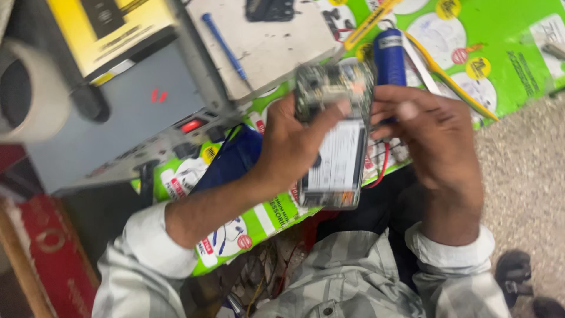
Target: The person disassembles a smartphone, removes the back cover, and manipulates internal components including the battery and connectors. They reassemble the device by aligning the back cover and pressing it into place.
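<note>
An opened mobile phone with its back cover off (334,138) is held up in the middle of the view, above the green printed plastic sheet (500,53). A bare circuit board with small parts is seen at its top end, and a flat white-labelled battery fills its lower part. The picture is blurred, so small parts cannot be told apart. The phone is gripped by the left hand (294,147) from nine o'clock, with the thumb pressed on the board. The right hand (432,138) is at three o'clock, its fingers bent toward the phone's edge. A blue round-handled tool (389,56) lies at twelve o'clock. A blue thin screwdriver (225,47) lies at eleven o'clock on a white worn board (282,50).
</note>
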